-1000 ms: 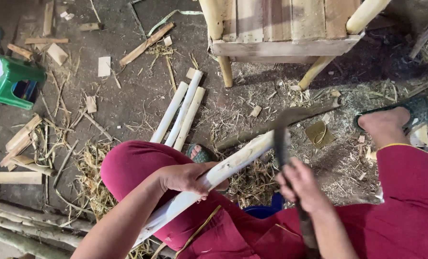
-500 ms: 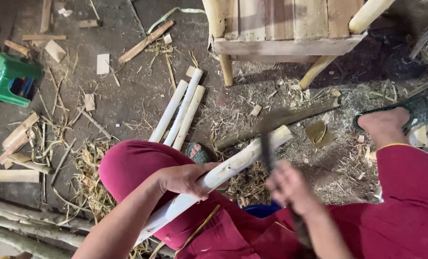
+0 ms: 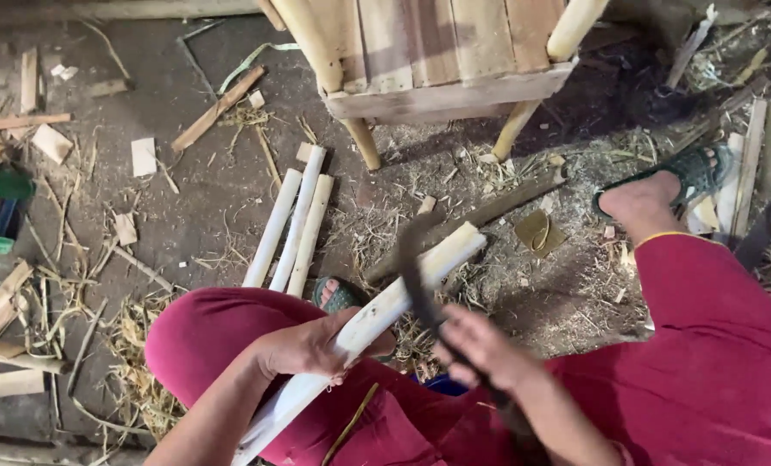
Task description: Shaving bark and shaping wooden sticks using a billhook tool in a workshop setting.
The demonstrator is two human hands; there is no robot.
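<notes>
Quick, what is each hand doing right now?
Left hand: closed around the pale peeled pole lying across the lap.
Right hand: closed on the handle of a dark curved blade, blurred, against the pole.

Dirt floor (image 3: 187, 207): three pale peeled sticks (image 3: 292, 226) side by side, wood offcuts (image 3: 216, 109), shavings (image 3: 135, 341), wooden stool (image 3: 442, 60) standing.
</notes>
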